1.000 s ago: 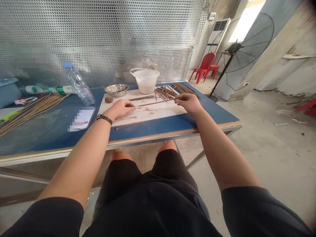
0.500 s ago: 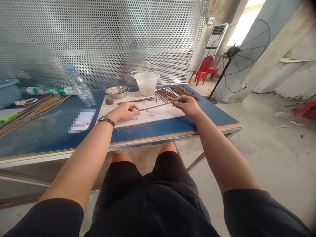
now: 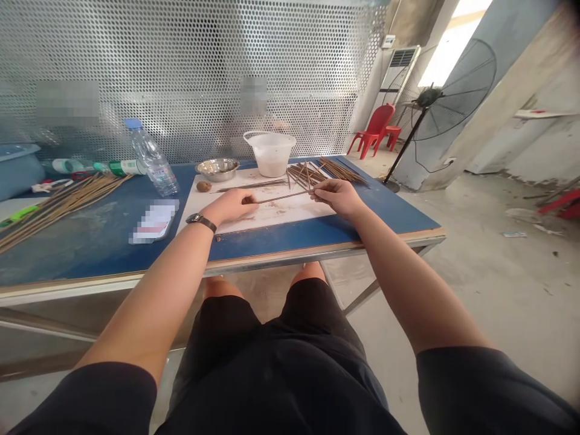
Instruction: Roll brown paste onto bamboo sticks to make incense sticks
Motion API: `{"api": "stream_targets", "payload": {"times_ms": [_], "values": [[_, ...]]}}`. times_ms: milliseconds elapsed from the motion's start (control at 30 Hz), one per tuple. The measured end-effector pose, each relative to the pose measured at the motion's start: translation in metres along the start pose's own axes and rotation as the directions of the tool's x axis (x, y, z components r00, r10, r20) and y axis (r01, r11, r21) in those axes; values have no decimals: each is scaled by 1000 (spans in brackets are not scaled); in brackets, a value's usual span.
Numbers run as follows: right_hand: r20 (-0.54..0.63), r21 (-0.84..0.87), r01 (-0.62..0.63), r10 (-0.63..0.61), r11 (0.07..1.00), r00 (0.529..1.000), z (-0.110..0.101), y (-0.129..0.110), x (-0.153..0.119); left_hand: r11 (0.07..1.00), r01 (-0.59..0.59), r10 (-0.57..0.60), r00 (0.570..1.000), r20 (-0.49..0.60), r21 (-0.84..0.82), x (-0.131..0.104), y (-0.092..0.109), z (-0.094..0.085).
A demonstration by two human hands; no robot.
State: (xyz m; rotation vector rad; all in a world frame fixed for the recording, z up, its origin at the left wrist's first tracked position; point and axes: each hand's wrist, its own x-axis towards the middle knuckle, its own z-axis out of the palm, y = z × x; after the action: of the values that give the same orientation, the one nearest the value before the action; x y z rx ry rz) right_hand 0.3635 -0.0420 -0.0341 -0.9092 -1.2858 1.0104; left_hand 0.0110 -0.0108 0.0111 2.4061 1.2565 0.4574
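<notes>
A thin brown stick (image 3: 284,196) stretches between my two hands, just above a white board (image 3: 254,225) smudged with brown. My left hand (image 3: 232,205), a dark watch on its wrist, pinches the stick's left end. Thumb and fingers of my right hand (image 3: 339,196) close on its other end. Behind it on the board lie a few dark thin sticks (image 3: 254,185) and a round brown lump (image 3: 203,186). More brown sticks (image 3: 308,175) are heaped near my right hand, with another bundle (image 3: 342,170) farther right.
A white bucket (image 3: 272,156) and a metal bowl (image 3: 217,170) stand at the board's back. To the left are a water bottle (image 3: 154,160), a phone (image 3: 154,222), long sticks (image 3: 67,202) and a blue tub (image 3: 17,169). Perforated metal (image 3: 181,66) rises behind the blue table (image 3: 380,211).
My right hand has shifted slightly left along the stick. My left hand's fingers have curled in more around its end. The view has moved a little.
</notes>
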Motion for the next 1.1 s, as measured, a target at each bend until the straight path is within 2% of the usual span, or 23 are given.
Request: {"api": "stream_targets", "payload": {"times_ms": [233, 467, 633, 867, 933, 1000, 1100], "values": [[53, 12, 32, -32, 999, 998, 0, 0, 0, 1000, 19, -19, 1000, -15, 24, 1, 1, 1], [-14, 9, 33, -33, 999, 999, -1, -2, 0, 1000, 26, -26, 998, -48, 0, -1, 3, 2], [-139, -213, 31, -61, 977, 988, -4, -4, 1, 999, 22, -24, 997, -75, -30, 2, -3, 3], [-190, -466, 29, -132, 884, 973, -4, -4, 1, 991, 97, -111, 982, -156, -94, 2, -5, 2], [-180, -532, 30, -147, 846, 973, 5, -7, 7, 987, 124, -140, 975, -175, -98, 1, -5, 2], [-151, -573, 45, -159, 818, 976, 22, -13, 19, 982, 155, -173, 964, -200, -105, 1, -6, 3], [-52, -668, 103, -184, 737, 981, 66, -25, 49, 977, 180, -204, 948, -244, -117, 3, -8, 7]]}}
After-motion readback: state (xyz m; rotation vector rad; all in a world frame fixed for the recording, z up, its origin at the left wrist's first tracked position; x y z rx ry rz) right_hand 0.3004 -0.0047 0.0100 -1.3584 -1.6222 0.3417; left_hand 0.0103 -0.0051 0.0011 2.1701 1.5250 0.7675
